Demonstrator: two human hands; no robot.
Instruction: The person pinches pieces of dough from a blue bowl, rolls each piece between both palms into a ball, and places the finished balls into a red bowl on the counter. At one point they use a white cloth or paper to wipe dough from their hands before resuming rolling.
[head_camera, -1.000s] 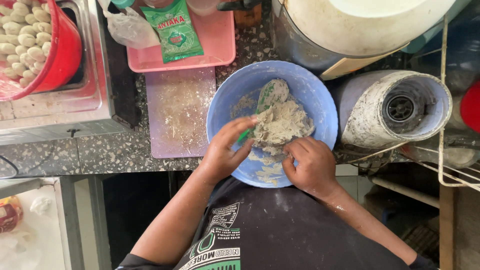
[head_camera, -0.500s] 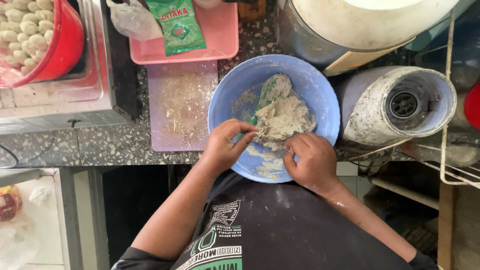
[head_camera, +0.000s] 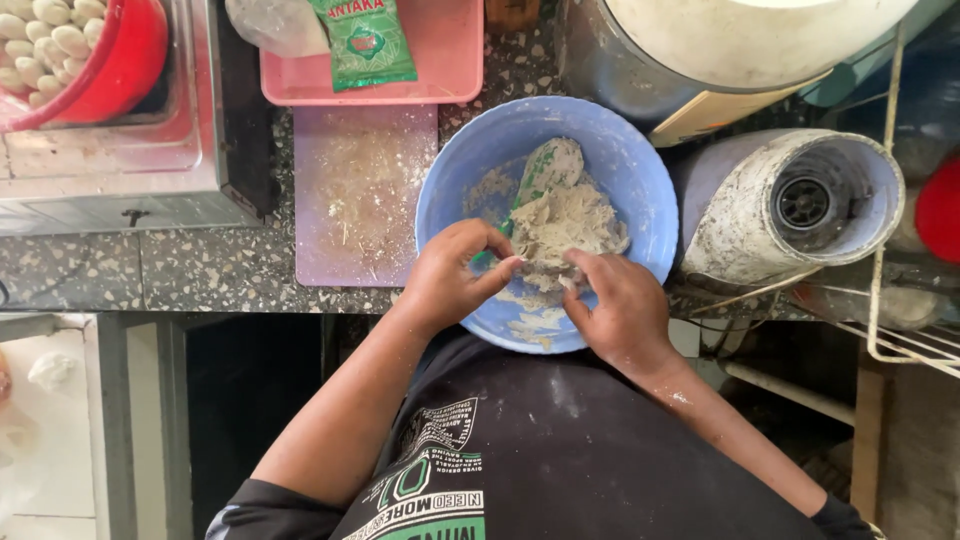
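A blue bowl (head_camera: 640, 190) sits at the counter's front edge and holds a lump of pale sticky dough (head_camera: 565, 225). A green spoon (head_camera: 545, 170), smeared with dough, lies in the mix. My left hand (head_camera: 450, 275) is curled at the near rim, fingertips pinched on a small bit of dough by the spoon's handle. My right hand (head_camera: 620, 305) rests on the near side of the lump, fingers touching the dough.
A floury purple cutting board (head_camera: 360, 200) lies left of the bowl. Behind it is a pink tray (head_camera: 450, 60) with a green packet (head_camera: 365, 40) and a plastic bag (head_camera: 275, 25). A red bowl (head_camera: 120, 60) of pale balls stands far left. A white cylindrical machine (head_camera: 790, 205) is right.
My left hand has closed its fingers and drawn in toward the near rim, pinching dough. My right hand has shifted slightly onto the lump. The view has tilted a little.
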